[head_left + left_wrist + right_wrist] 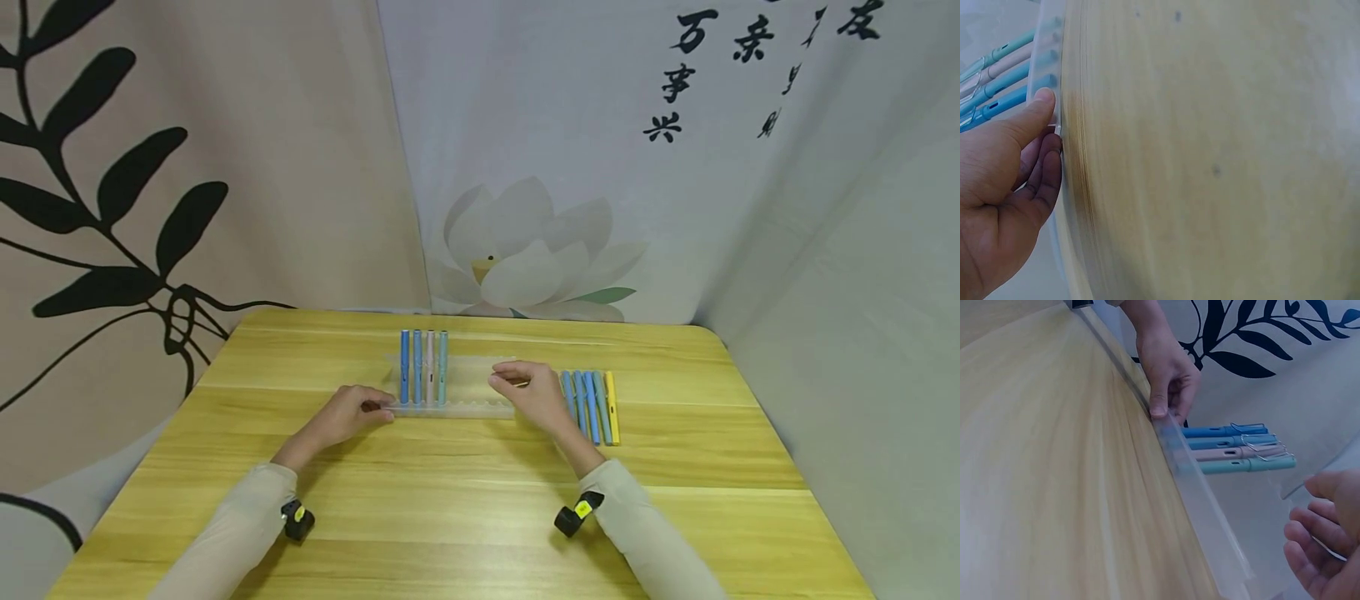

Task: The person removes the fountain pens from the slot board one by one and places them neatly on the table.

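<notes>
Sleeves nearest; L hand pinches rack, R hand lax, empty. Prob. mid-loading, 4 pens upright; next needs loose pen pinched.

The right wrist view cuts off the bare right hand at four o'clock. The left one cuts off four slim blue, pink and green pens at ten.
</notes>
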Demonstrator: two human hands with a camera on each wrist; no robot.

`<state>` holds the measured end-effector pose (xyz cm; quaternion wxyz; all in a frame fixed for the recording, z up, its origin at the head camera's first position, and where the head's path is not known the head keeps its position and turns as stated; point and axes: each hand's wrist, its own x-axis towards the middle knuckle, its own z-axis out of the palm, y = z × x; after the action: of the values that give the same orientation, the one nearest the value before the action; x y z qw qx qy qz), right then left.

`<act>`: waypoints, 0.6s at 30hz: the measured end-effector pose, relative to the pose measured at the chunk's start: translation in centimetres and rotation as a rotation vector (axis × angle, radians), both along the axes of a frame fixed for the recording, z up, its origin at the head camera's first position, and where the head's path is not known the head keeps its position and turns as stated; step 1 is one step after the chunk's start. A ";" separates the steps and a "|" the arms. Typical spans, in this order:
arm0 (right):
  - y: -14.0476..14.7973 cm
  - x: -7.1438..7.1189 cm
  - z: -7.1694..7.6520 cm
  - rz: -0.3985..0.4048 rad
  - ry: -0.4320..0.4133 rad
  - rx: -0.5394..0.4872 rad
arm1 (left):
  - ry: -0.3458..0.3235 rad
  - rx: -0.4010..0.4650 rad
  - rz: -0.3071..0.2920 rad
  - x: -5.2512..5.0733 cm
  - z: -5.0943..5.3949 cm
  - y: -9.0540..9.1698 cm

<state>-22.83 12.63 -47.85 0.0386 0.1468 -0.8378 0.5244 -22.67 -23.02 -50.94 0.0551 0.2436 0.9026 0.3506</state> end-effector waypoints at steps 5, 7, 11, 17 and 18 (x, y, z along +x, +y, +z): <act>-1.2 -0.1 -0.7 0.036 -0.010 -0.003 | 0.023 0.013 -0.008 0.0 -0.1 0.0; -1.7 -0.3 -0.9 0.048 -0.004 -0.005 | 0.027 0.016 -0.012 0.0 -0.1 -0.1; -2.6 -0.6 -1.3 0.068 0.007 0.002 | 0.015 0.015 -0.003 0.0 -0.1 -0.1; -3.9 -1.1 -1.7 0.083 0.027 0.008 | 0.002 0.007 0.008 -0.1 -0.2 0.1; -4.1 -1.2 -1.7 0.086 0.029 0.010 | 0.001 0.008 0.006 -0.1 -0.2 0.1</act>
<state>-24.06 8.49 -49.60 0.0271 0.1905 -0.8326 0.5194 -22.76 -22.96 -51.14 0.0524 0.2411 0.9020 0.3542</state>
